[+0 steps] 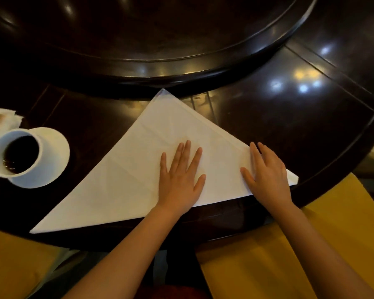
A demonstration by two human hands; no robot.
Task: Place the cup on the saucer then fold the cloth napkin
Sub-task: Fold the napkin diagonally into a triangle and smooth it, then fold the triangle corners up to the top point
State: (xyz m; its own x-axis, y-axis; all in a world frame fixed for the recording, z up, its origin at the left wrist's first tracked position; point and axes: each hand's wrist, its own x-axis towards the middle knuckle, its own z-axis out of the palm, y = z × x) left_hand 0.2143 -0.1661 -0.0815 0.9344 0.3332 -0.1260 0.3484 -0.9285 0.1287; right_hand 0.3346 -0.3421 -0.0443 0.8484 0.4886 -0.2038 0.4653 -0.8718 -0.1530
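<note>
A white cloth napkin (125,169), folded into a large triangle, lies flat on the dark table with its peak pointing away from me. My left hand (180,178) presses flat on its middle with the fingers spread. My right hand (268,173) lies flat on the napkin near its right corner, fingers straight. At the left, a white cup (15,154) holding dark liquid stands on a white saucer (54,152).
A raised dark turntable (181,70) fills the table's centre behind the napkin. A pile of paper napkins with a wrapped stick (0,121) sits at the far left. Yellow seat cushions (311,244) show below the table's curved front edge (225,236).
</note>
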